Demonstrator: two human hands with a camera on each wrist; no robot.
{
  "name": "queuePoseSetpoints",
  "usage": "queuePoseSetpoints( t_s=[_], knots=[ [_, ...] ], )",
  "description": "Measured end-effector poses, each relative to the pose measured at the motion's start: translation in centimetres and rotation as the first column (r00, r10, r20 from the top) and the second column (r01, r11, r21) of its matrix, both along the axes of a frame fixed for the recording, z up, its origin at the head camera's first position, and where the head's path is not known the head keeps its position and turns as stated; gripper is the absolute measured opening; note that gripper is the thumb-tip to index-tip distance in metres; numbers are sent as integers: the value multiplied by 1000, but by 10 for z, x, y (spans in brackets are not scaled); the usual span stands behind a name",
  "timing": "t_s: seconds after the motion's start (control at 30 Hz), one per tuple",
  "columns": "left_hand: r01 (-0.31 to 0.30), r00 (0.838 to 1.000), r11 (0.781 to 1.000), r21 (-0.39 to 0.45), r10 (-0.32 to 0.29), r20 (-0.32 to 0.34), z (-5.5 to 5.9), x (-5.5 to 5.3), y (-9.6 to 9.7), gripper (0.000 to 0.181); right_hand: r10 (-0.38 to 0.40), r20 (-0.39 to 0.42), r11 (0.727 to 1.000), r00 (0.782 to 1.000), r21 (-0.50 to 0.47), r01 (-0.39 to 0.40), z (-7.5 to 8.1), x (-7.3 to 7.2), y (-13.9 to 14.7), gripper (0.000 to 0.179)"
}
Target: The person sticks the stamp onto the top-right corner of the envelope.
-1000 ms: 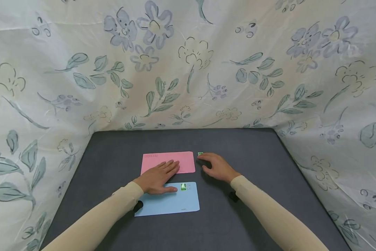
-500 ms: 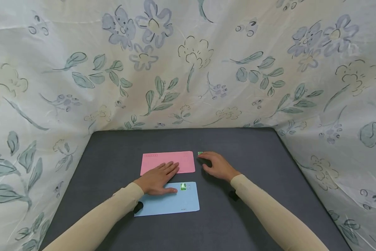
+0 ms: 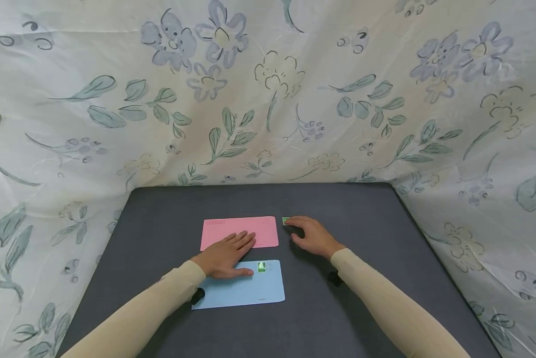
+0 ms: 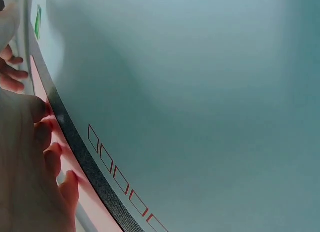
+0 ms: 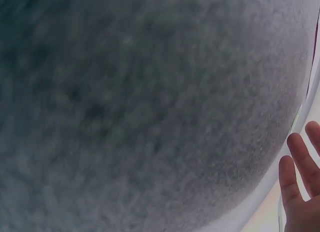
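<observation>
My left hand (image 3: 226, 254) lies flat with its fingers spread on a pink envelope (image 3: 263, 226). Its thumb reaches over a blue envelope (image 3: 268, 286), which bears a green stamp (image 3: 261, 267) near its upper right corner. The left wrist view shows the blue envelope (image 4: 200, 92) close up, with a row of red boxes. Just right of the pink envelope lies a small green-and-white stamp (image 3: 285, 220) on the table. My right hand (image 3: 312, 236) touches that stamp with its fingertips, thumb held apart; part of the stamp is hidden beneath them.
Both envelopes lie on a dark grey table (image 3: 339, 209), the pink one farther away. A floral cloth (image 3: 317, 99) hangs behind the table and along both sides.
My right hand has shifted very slightly to the right, and a little more of the stamp shows. The left hand and both envelopes have stayed in place.
</observation>
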State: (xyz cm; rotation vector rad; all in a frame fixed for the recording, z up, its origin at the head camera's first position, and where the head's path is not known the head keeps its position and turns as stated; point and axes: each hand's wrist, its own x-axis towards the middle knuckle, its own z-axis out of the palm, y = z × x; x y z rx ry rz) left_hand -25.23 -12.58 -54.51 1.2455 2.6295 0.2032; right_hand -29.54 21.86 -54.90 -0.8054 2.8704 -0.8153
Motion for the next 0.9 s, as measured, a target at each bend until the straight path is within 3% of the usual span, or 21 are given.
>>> queuePoseSetpoints(
  t_s=[0.63, 0.9],
  knots=[
    [-5, 1000, 1000, 11, 5, -3, -4, 3, 0, 100, -54, 25, 998, 998, -15, 54, -6, -8, 9, 49],
    [-2, 1000, 1000, 7, 1, 7, 1, 2, 0, 99, -64, 41, 998, 997, 8, 63, -1, -12, 7, 50]
  ],
)
